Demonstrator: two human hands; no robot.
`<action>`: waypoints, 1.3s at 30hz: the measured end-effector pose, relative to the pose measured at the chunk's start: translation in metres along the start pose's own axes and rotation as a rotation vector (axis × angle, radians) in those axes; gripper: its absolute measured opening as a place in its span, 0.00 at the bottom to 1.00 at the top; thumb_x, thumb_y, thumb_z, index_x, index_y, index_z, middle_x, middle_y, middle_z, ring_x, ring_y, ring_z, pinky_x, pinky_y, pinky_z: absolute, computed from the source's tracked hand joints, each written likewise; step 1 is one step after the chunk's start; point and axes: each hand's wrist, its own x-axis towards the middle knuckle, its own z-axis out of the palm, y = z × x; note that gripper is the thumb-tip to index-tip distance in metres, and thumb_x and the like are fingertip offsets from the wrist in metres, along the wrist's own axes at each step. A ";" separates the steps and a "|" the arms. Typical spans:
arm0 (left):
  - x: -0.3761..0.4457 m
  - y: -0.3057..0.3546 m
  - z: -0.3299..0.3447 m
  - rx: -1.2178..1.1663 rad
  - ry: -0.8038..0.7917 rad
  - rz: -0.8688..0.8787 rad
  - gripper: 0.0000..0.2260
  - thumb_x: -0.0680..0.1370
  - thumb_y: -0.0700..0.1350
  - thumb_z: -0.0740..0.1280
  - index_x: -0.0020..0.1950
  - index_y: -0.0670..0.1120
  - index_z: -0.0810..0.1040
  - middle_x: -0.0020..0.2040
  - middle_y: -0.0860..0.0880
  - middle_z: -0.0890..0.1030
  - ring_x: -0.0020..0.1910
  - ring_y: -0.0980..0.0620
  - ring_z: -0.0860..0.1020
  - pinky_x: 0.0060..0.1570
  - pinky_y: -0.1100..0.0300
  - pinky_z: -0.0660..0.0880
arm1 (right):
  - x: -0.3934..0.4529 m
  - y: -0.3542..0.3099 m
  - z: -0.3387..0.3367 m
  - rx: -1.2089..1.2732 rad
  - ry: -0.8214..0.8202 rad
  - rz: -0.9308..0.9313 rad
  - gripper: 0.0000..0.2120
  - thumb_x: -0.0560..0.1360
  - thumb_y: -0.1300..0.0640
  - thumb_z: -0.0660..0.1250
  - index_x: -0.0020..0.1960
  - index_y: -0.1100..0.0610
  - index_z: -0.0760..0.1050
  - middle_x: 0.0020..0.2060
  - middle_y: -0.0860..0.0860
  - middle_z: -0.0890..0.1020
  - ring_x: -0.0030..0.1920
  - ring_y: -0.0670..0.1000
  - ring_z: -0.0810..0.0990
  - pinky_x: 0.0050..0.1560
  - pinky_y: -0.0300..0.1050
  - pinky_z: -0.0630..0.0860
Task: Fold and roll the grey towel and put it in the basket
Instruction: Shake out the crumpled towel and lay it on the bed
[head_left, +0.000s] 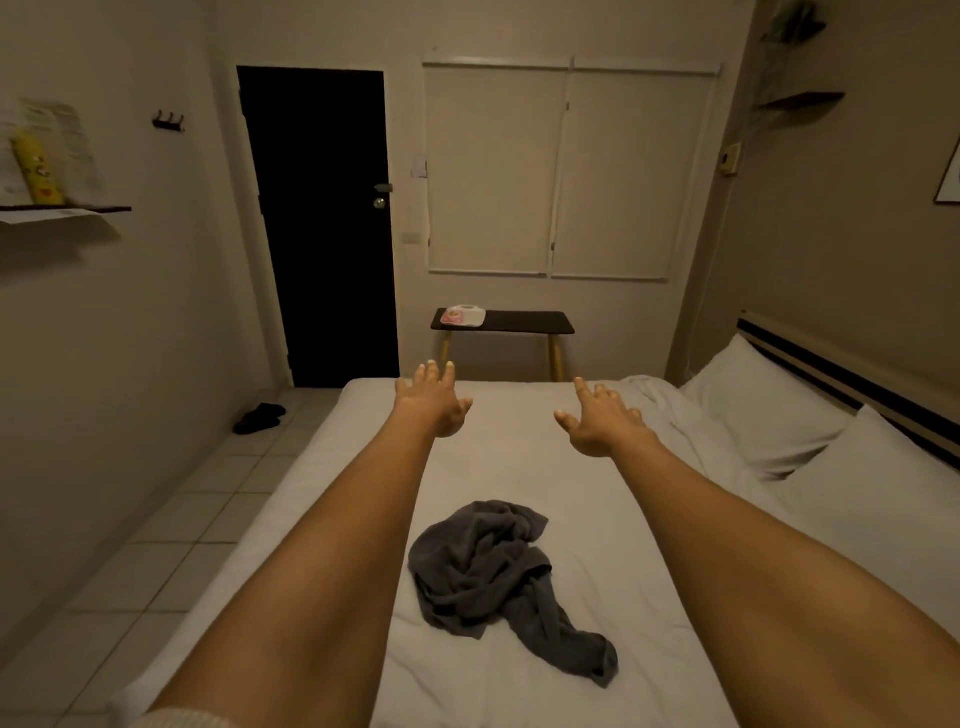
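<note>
Our left hand (431, 402) and right hand (597, 421) hover beyond the grey towel (488, 571), fingers spread, grasping nothing. We should pinch two corners and spread it flat on the bed (519, 452) first (no basket in view).

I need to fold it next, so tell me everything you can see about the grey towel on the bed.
The grey towel is dark, soft-looking cloth, lying crumpled in a loose heap on the white bed, not yet folded. One end trails out toward the near right like a tail. Only the sheet touches it; both hands are stretched out past it, open and empty.
</note>
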 end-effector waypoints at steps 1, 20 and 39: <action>0.008 0.002 0.004 -0.007 -0.012 0.006 0.29 0.82 0.56 0.49 0.77 0.45 0.41 0.78 0.43 0.44 0.77 0.44 0.44 0.74 0.44 0.47 | 0.009 0.003 0.005 -0.001 -0.008 0.008 0.33 0.80 0.41 0.51 0.78 0.51 0.42 0.77 0.56 0.48 0.76 0.59 0.47 0.72 0.61 0.50; 0.193 0.062 0.117 0.010 -0.225 -0.048 0.29 0.82 0.55 0.49 0.77 0.45 0.42 0.78 0.43 0.43 0.77 0.43 0.44 0.74 0.42 0.45 | 0.228 0.074 0.123 0.023 -0.204 -0.043 0.32 0.80 0.42 0.51 0.78 0.53 0.42 0.77 0.57 0.46 0.76 0.58 0.45 0.73 0.60 0.49; 0.250 0.022 0.309 -0.065 -0.607 -0.078 0.31 0.81 0.57 0.52 0.78 0.43 0.46 0.78 0.42 0.44 0.77 0.43 0.45 0.74 0.43 0.47 | 0.286 0.086 0.304 -0.017 -0.540 -0.041 0.29 0.82 0.50 0.52 0.78 0.54 0.43 0.77 0.57 0.47 0.76 0.58 0.46 0.73 0.59 0.50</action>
